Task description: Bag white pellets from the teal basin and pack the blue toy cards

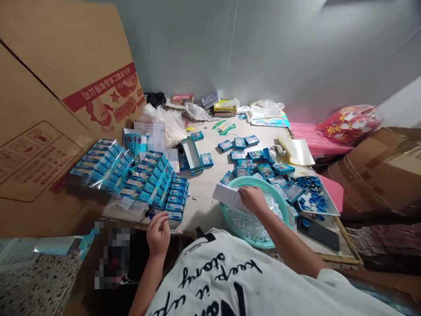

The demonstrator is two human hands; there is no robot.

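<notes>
Right of centre, the right hand [253, 198] pinches a flat white paper card [230, 196] above a round turquoise plastic basin [282, 202]; a slack pinch might drop it in. Lower left, the left hand [159, 229] curls, fingers slightly apart; a nudge could topple nearby blue cardboard boxes [175, 206].

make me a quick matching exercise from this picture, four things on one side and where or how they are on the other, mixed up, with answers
Column 1
1. right hand
2. turquoise basin
3. dark phone
4. white tray

Column 2
a. lying flat near the table's front right corner, a small blue piece on it
b. full of small white pieces
c. holding blue and dark pieces, just behind the phone
d. gripping a white sheet

Pairs: 1-d, 2-b, 3-a, 4-c
</notes>
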